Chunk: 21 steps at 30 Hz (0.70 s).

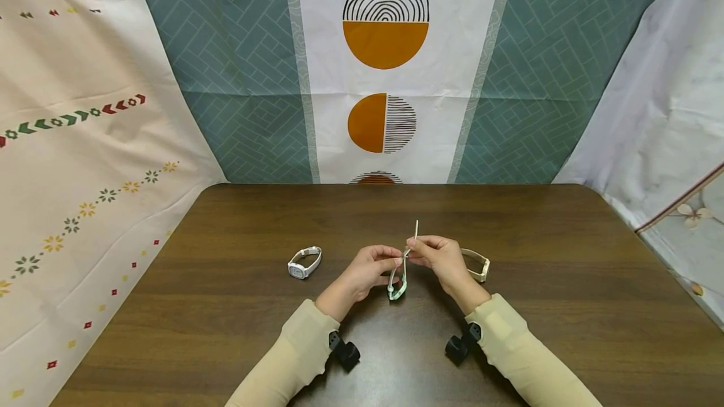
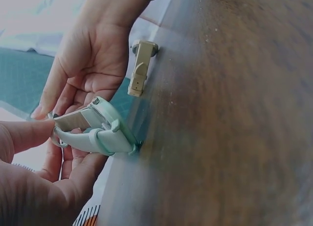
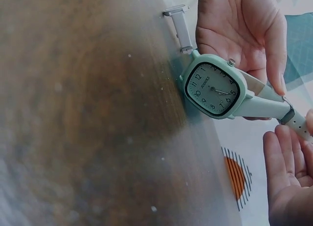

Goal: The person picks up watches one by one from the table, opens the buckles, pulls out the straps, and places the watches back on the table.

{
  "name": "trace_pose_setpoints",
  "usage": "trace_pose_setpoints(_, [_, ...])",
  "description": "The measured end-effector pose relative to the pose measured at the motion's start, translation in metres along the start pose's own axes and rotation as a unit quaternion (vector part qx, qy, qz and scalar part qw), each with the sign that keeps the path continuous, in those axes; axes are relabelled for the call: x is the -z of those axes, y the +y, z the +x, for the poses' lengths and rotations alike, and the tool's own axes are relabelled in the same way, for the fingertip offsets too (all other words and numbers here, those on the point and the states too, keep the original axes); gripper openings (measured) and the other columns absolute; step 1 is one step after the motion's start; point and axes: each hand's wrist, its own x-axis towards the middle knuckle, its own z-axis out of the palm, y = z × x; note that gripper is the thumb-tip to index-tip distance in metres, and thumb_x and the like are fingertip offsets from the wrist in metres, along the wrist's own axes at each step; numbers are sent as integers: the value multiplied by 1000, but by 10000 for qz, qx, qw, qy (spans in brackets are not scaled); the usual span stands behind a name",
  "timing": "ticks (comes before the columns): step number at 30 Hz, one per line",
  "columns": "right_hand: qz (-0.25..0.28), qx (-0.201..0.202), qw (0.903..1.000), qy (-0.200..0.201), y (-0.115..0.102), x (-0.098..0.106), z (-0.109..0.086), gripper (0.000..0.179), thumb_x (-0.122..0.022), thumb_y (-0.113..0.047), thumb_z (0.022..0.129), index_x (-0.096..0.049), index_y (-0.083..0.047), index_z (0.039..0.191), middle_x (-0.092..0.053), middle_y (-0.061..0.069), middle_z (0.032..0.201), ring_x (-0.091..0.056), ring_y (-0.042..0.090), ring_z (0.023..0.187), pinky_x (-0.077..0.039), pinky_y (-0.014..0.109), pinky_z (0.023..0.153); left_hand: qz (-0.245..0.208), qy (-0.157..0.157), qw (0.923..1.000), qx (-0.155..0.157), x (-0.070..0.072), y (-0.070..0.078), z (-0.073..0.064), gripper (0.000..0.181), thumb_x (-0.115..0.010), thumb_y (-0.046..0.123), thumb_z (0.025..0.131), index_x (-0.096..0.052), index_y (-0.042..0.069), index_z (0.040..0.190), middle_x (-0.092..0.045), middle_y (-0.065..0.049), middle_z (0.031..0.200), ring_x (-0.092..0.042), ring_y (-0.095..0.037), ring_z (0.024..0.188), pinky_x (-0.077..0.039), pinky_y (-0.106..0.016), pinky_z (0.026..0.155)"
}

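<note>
A mint-green wristwatch (image 3: 213, 87) with a squarish dial hangs between both hands, its strap looped through the buckle (image 3: 288, 112). My left hand (image 1: 369, 269) pinches the strap at the buckle between thumb and fingers. The free end of the strap (image 1: 416, 228) points up from the fingertips of my right hand (image 1: 444, 261), which pinch it. In the right wrist view the dial faces the camera, its case low and close over the table.
On the brown wooden table (image 1: 226, 331), a white watch (image 1: 304, 263) lies to the left of the hands. A beige watch (image 1: 477, 266) rests just right of the right hand, partly hidden behind it. Patterned cloths (image 1: 254, 68) hang around the table's back and sides.
</note>
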Motion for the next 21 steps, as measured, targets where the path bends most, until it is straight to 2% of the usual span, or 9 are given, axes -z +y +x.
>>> trace_pose_setpoints(9, [-26,-31,10000,-69,-1,-1,-1,29,-62,-5,91,-60,19,107,-69,-7,77,-67,9,71,-57,26,73,79,-224,9997,-10,1,2,-2,21,-52,-2,92,-51,-13,110,-54,-3,90,-56,-13,81,-55,-40,83])
trace_pose_setpoints(12, [-44,-31,9999,-114,-1,-1,-1,31,-62,-5,91,-58,20,108,-68,-7,78,-67,8,72,-57,26,73,89,-199,9998,-45,1,1,-2,19,-53,-1,90,-51,-10,107,-54,-3,90,-55,-14,81,-55,-37,83])
trace_pose_setpoints(17, [-53,-11,9999,-151,-1,-1,-1,31,-62,-5,91,-58,20,108,-68,-6,78,-66,8,71,-57,26,73,81,-133,9998,-122,1,1,-2,14,-58,0,89,-52,-4,101,-55,-2,88,-56,-12,77,-54,-29,75])
trace_pose_setpoints(21, [-41,29,9998,-180,-1,0,0,24,-63,-4,90,-62,16,104,-67,-7,78,-65,9,70,-57,26,72,132,-125,9996,-228,1,1,-2,14,-61,0,88,-52,-3,98,-55,-1,86,-57,-9,76,-53,-25,71])
